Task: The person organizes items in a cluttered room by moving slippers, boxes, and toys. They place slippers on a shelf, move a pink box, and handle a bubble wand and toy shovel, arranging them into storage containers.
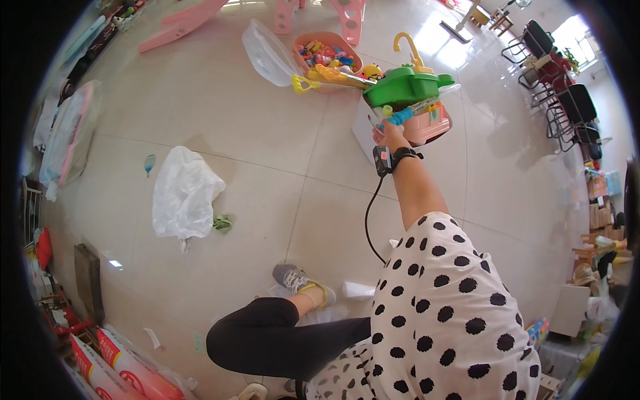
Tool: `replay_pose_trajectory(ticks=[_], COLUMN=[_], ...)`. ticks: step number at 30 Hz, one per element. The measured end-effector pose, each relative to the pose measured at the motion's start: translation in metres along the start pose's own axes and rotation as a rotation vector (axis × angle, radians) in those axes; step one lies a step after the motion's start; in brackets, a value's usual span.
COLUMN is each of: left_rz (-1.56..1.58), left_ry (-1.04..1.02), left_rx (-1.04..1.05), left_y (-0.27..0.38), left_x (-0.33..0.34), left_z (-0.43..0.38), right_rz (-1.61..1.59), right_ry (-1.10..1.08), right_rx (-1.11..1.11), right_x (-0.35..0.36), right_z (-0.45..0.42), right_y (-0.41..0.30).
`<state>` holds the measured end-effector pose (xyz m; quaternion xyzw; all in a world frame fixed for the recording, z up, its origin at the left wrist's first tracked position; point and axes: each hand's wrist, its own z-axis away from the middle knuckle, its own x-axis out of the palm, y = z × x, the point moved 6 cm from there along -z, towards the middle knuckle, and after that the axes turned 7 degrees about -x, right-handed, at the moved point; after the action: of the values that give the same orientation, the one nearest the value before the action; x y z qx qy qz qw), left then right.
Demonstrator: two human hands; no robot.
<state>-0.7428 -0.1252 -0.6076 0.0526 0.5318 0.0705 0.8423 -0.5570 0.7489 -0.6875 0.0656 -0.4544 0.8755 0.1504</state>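
My right hand (388, 132) reaches forward to the toys and is closed around the end of a blue plastic toy (401, 116) with a clear tube. The toy lies across the opening of a white box (365, 128) that holds more toys. Over the back of the box rests a green plastic toy basin (406, 88) with a yellow toy faucet (413, 52) rising behind it. A pink plastic toy case (425, 129) stands on the box's right side. Some of the box's contents are hidden by my hand and the basin. My left hand is out of view.
A pink tub (327, 38) of small toys, a translucent lid (267, 52) and a yellow-handled toy shovel (306, 85) lie beyond the box. A white plastic bag (185, 195) sits on the tiled floor at left. A cable (369, 215) hangs from my wrist device (383, 161).
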Motion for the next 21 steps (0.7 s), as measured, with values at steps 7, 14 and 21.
replay_pose_trajectory(ticks=[7, 14, 21], left_rz=[-0.036, -0.069, -0.118], left_ry=[0.018, 0.049, 0.136], left_rx=[0.055, 0.058, -0.025], left_y=[-0.003, -0.030, -0.129], left_x=[-0.016, -0.029, -0.059], left_z=[-0.014, -0.016, -0.014], right_rz=[-0.197, -0.322, -0.027], right_ry=[-0.145, -0.294, -0.639], right_rx=[-0.243, -0.314, -0.390], right_x=[0.000, -0.001, 0.022], right_z=[0.043, 0.141, 0.263], right_y=[0.007, 0.040, 0.057])
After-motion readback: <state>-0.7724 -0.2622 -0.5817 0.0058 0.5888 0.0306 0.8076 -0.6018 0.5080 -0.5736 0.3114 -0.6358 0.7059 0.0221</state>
